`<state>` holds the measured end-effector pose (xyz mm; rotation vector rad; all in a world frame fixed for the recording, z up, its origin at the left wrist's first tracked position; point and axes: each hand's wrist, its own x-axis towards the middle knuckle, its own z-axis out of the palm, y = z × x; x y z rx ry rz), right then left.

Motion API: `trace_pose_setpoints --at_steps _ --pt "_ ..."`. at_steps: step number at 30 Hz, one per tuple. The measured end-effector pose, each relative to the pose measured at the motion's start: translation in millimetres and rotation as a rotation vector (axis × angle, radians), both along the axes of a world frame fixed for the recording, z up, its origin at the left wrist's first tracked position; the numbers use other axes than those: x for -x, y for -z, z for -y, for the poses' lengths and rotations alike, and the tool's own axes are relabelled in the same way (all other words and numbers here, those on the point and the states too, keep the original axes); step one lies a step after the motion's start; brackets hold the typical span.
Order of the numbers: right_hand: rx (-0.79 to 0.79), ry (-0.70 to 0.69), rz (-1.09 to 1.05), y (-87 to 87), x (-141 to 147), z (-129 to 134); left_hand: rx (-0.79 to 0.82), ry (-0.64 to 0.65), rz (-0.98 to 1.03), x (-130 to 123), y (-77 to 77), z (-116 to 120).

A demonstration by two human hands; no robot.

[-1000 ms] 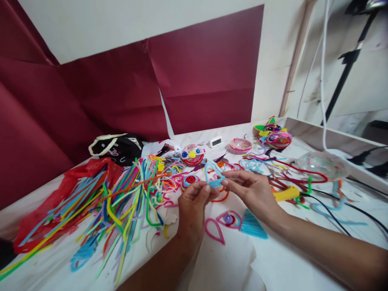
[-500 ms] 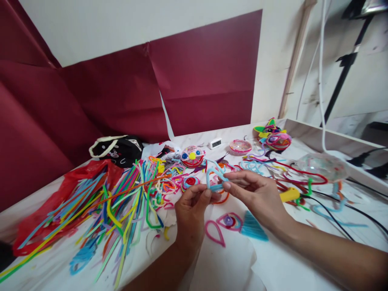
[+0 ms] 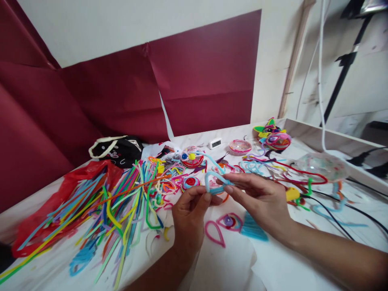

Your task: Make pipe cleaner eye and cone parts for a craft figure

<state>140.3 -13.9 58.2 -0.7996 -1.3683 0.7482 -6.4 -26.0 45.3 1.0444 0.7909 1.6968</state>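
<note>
Between my two hands is a light blue pipe cleaner (image 3: 208, 180) bent into a loop, with a loose end reaching up toward the back. My left hand (image 3: 189, 218) pinches the loop's left side between thumb and fingers. On its right side, the thumb and fingers of my right hand (image 3: 262, 202) close on the same pipe cleaner. Below them on the table lie a pink pipe-cleaner loop (image 3: 215, 234), a pink eye shape (image 3: 230, 222) with a purple centre, and a blue ridged piece (image 3: 254, 227) partly behind my right hand.
Many loose pipe cleaners (image 3: 130, 202) and a red plastic bag (image 3: 65, 186) spread over the left. Behind stand a decorated ball (image 3: 193, 158), a small white clock (image 3: 215, 143) and a clear bowl (image 3: 240, 147). A yellow-handled tool (image 3: 292, 194) with a black cord lies right.
The blue loop has opened wider, and its loose end has swung up and left across the decorated ball. My right hand has shifted slightly right; my left hand stays nearly in place.
</note>
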Motion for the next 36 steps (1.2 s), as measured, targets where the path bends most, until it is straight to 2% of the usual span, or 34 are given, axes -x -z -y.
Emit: trace_pose_setpoints --at_steps 7,15,29,36 --pt "0.080 -0.023 0.006 -0.8 1 -1 0.011 -0.022 -0.003 -1 0.1 -1" --pt "0.183 -0.181 -0.234 -2.7 7 -4 0.048 0.019 0.035 -1 4.1 -4" --pt "0.275 -0.065 -0.210 -12.2 13 6 -0.019 -0.066 -0.026 -1 -0.4 2" --pt "0.188 -0.037 -0.164 -19.1 12 17 -0.182 -0.117 -0.066 0 -7.4 8"
